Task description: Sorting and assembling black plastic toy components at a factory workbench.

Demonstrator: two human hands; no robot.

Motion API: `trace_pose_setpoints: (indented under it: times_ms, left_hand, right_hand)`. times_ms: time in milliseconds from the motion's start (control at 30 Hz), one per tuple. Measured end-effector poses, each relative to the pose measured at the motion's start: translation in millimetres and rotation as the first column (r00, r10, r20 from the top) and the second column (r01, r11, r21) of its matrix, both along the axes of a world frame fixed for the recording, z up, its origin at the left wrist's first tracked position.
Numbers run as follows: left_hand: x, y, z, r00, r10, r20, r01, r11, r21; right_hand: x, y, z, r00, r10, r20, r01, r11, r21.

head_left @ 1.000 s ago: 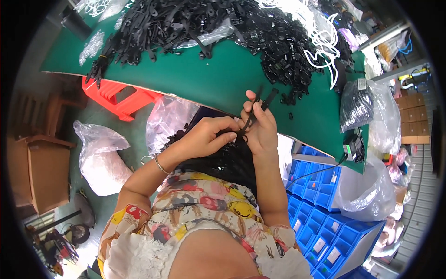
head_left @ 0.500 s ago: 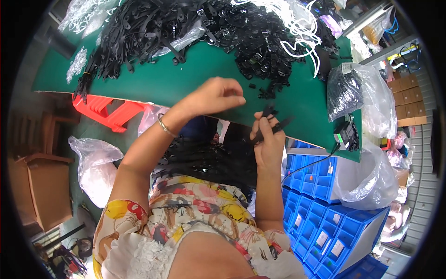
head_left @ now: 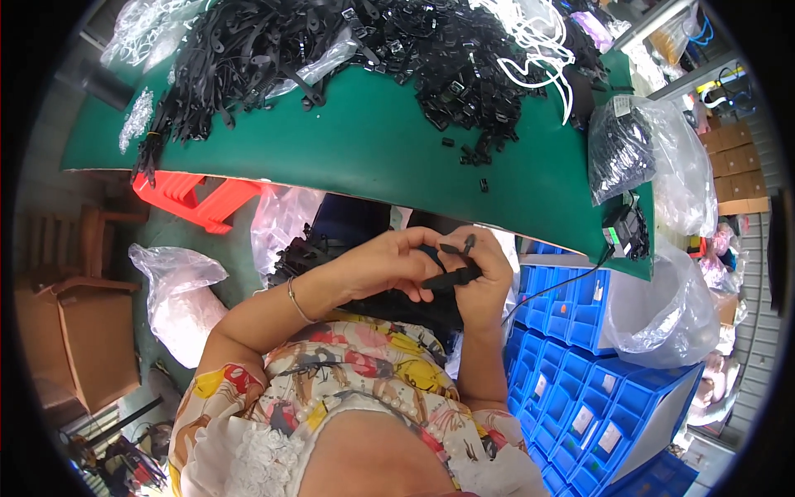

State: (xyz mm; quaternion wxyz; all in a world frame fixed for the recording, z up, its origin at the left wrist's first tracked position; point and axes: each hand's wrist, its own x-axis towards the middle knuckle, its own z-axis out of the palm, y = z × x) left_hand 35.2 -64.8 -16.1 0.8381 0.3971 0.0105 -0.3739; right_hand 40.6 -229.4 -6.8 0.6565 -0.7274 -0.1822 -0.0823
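Note:
My left hand [head_left: 389, 267] and my right hand [head_left: 484, 277] meet just off the near edge of the green table [head_left: 356, 157]. Between them is a short black strap [head_left: 451, 279], bent in a loop, with a dark end standing up by the right fingers. The right fingers are closed round it; the left fingertips pinch at its other side. Whether a small buckle sits in the grip is hidden. More black straps [head_left: 286, 263] lie across my lap beneath the hands. A single black buckle [head_left: 484, 185] lies on the table beyond my right hand.
Heaped black straps [head_left: 240, 58] and black buckles [head_left: 468, 99] cover the table's far side, beside white cords [head_left: 538, 50]. A bagged black bundle [head_left: 621, 153] stands at right, above blue bins [head_left: 571, 398]. A red stool [head_left: 195, 203] stands left under the edge.
My left hand has come down from over the table to meet my right hand. The right hand has lowered slightly, and the strap is now between both.

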Motion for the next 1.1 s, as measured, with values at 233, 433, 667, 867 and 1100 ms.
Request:
trace_pose_setpoints:
  times_ms: [233,433,667,867,1100]
  left_hand:
    - [-12.5,-2.5,0.5,0.979,0.175,-0.104,-0.196,0.948,-0.251]
    - [-14.2,0.4,6.9,0.950,0.309,0.043,-0.303,0.947,-0.106]
    - [-23.3,-7.7,20.0,0.954,-0.031,0.298,0.008,0.997,0.079]
    - [-17.4,-5.6,12.9,0.896,-0.262,0.358,0.154,0.940,0.305]
    - [91.4,-14.0,12.6,0.487,-0.193,0.852,-0.642,0.581,0.500]
  right_hand:
    - [-9.8,-2.6,12.8,0.995,0.101,0.022,-0.095,0.979,-0.180]
    - [-10.0,-14.6,4.6,0.967,0.194,-0.164,-0.175,0.977,0.123]
    - [-7.9,1.3,-27.7,0.743,0.448,-0.497,-0.040,0.771,0.636]
    - [6.3,-11.2,-23.2,0.814,0.379,-0.439,0.175,0.561,0.809]
    - [5.9,-23.3,-14.8,0.907,0.260,-0.332,0.074,0.677,0.732]
